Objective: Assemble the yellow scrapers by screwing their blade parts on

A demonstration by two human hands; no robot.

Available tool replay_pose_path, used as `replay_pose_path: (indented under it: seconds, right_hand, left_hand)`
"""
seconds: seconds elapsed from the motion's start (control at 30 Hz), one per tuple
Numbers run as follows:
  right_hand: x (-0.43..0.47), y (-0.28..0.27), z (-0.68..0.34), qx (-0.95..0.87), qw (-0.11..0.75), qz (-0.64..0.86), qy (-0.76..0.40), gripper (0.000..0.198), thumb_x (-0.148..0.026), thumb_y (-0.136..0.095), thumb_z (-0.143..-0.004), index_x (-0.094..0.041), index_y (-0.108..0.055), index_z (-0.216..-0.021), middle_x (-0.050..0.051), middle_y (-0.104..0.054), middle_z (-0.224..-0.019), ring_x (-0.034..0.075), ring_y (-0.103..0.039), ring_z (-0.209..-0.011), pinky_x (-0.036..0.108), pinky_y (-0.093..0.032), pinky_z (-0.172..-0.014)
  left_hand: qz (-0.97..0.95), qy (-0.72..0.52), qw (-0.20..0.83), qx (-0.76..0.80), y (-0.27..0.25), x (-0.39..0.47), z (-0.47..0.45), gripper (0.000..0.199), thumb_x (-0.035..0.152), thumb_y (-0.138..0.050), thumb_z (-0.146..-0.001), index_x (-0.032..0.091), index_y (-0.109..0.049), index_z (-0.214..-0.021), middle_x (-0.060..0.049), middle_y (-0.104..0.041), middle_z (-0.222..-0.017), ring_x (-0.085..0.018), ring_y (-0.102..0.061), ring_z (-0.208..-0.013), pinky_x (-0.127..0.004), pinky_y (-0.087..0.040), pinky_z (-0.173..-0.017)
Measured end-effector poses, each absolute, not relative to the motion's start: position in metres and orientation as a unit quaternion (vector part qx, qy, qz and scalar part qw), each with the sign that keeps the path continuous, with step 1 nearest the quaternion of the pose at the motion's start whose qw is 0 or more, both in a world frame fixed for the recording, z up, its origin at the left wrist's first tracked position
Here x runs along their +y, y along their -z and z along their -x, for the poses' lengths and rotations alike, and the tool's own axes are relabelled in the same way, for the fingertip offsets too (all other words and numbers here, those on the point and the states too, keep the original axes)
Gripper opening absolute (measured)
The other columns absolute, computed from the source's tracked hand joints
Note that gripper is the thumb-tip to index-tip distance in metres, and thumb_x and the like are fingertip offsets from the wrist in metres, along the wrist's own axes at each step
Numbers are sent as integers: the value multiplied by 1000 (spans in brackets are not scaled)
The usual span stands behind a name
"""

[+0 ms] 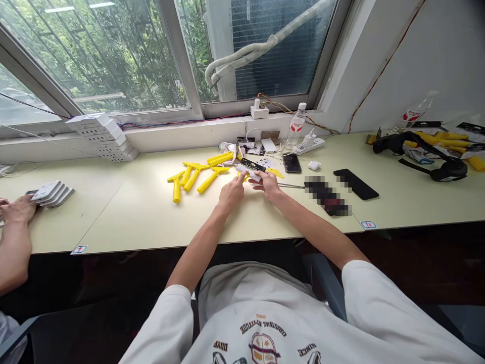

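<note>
A black-and-white printed card (250, 166), like a packaging header card, is between my two hands above the table. My left hand (232, 192) is closed, its fingertips at the card's lower left edge. My right hand (269, 185) pinches the card's lower right side. A small yellow piece (244, 177) shows near my left fingertips, partly hidden. Left of my hands lie several yellow T-shaped plastic tools (195, 177). Behind the card lies a flat yellow piece (275, 172). A thin metal rod (291, 185) extends rightward from beside my right hand.
On the right are a phone (291, 163), a white earbud case (313, 165), a black slab (356, 184) and a black headset (447, 167). A water bottle (296, 125) and power strip (310, 145) stand behind. Another person's hand (18, 208) touches stacked white pieces (53, 193) at left.
</note>
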State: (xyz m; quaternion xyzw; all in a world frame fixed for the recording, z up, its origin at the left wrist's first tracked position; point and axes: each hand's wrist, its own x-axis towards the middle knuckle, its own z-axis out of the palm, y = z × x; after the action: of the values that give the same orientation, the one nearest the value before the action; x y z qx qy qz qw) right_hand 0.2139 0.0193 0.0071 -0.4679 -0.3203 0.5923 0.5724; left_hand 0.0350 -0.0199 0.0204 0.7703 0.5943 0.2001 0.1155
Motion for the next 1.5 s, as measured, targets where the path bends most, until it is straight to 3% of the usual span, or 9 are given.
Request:
replay_pose_path:
  seconds: [0.13, 0.27, 0.43, 0.63, 0.8, 0.97, 1.1, 1.33, 1.5]
  right_hand:
    - [18, -7, -216, -360, 550, 452, -604, 35, -52, -86, -92, -22, -73, -105, 8, -88, -106, 23, -86, -83, 25, -58, -49]
    - [16, -6, -214, -409, 458, 454, -645, 57, -72, -61, -102, -18, -79, -102, 15, -89, -102, 22, -82, -72, 25, -51, -43]
    - [14, 5, -205, -547, 373, 441, -606, 42, -57, -78, -95, -16, -82, -92, 13, -87, -88, 17, -75, -60, 22, -41, -40]
    - [10, 13, -201, -650, 337, 413, -541, 15, -31, -87, -91, -17, -81, -89, 7, -85, -80, 14, -73, -62, 23, -59, -57]
    - [10, 9, -202, -662, 327, 412, -534, 9, -25, -86, -92, -18, -80, -88, 5, -85, -79, 14, -73, -62, 22, -57, -58]
    - [11, 10, -201, -676, 318, 413, -521, 4, -18, -79, -93, -19, -80, -90, 4, -84, -80, 14, -73, -63, 22, -57, -59]
    - [11, 10, -201, -679, 315, 409, -521, 4, -19, -79, -93, -19, -81, -90, 4, -84, -80, 14, -74, -65, 22, -57, -61]
    - [12, 12, -202, -690, 308, 409, -512, 4, -18, -77, -92, -20, -80, -90, 4, -84, -81, 15, -75, -70, 23, -56, -64]
    - [10, 10, -203, -705, 297, 416, -491, 6, -19, -75, -93, -21, -81, -92, 2, -84, -82, 15, -75, -70, 24, -53, -66]
  left_hand:
    - [-764, -226, 116, 593, -21, -12, -27, 78, 16, -50, -106, 38, -43, -181, -16, -72, -150, -38, -75, -126, -48, -56, -108]
    - [-757, -259, 92, 593, -30, 12, -10, 75, 21, -49, -110, 33, -42, -183, -18, -73, -150, -39, -73, -127, -49, -53, -111]
    - [-730, -256, 63, 631, -60, 66, 17, 76, 22, -52, -107, 32, -43, -182, -15, -80, -133, -38, -74, -122, -47, -53, -107]
    - [-775, -214, 65, 591, -73, 136, 46, 70, 22, -50, -109, 27, -48, -179, -14, -79, -141, -34, -74, -124, -43, -52, -107]
    - [-836, -147, 27, 528, -68, 150, 39, 69, 20, -54, -108, 31, -51, -176, -11, -70, -163, -31, -67, -136, -41, -46, -116]
    - [-858, -50, -12, 512, -65, 143, 28, 62, 24, -62, -105, 32, -62, -166, -15, -69, -161, -34, -55, -151, -46, -39, -124]
    - [-859, 0, -20, 512, -59, 144, 33, 70, 31, -76, -98, 35, -63, -167, -16, -64, -162, -37, -51, -154, -46, -40, -123]
    - [-851, 0, -38, 523, -46, 146, 37, 75, 31, -69, -102, 34, -55, -175, -18, -57, -168, -40, -47, -156, -53, -37, -127]
    - [-807, -112, -42, 578, -46, 120, 45, 67, 29, -62, -106, 26, -55, -172, -19, -55, -170, -39, -47, -156, -53, -34, -131]
